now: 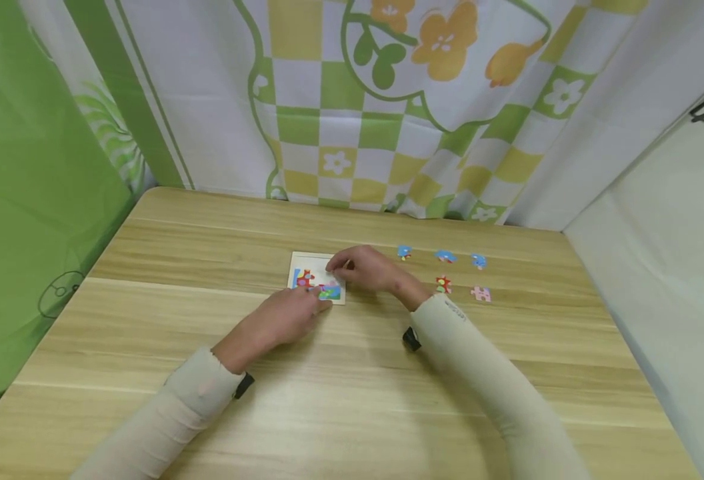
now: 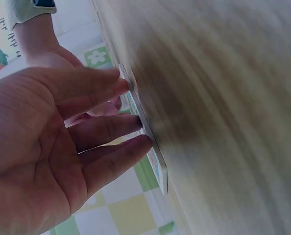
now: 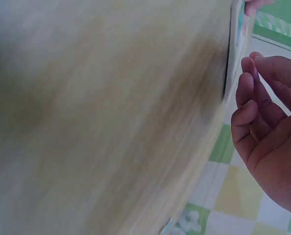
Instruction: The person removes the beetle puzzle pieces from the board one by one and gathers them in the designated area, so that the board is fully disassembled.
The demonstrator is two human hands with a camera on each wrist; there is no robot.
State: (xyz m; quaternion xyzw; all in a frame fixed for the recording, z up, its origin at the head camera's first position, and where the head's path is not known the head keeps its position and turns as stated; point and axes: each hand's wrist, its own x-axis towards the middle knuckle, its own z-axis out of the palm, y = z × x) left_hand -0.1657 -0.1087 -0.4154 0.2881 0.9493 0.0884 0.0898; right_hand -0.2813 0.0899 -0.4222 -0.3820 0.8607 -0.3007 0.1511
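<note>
A small pale-rimmed puzzle board (image 1: 318,255) lies flat on the table, with joined colourful pieces, red at left and blue-green along the bottom. My left hand (image 1: 289,313) is at its near edge. In the left wrist view the left hand's (image 2: 52,132) nearly straight fingers touch the board's edge (image 2: 157,161). Over the board's right side is my right hand (image 1: 367,268). Its thumb and index fingertips come together in the right wrist view, where the right hand (image 3: 278,117) has its other fingers curled. Whether a small piece sits between those fingertips cannot be seen.
Loose puzzle pieces lie on the wooden table (image 1: 328,400) to the right: blue ones (image 1: 445,256) in a back row, a red one (image 1: 443,285) beside my right forearm, and a pink one (image 1: 481,293). A patterned curtain (image 1: 340,133) hangs at the back edge.
</note>
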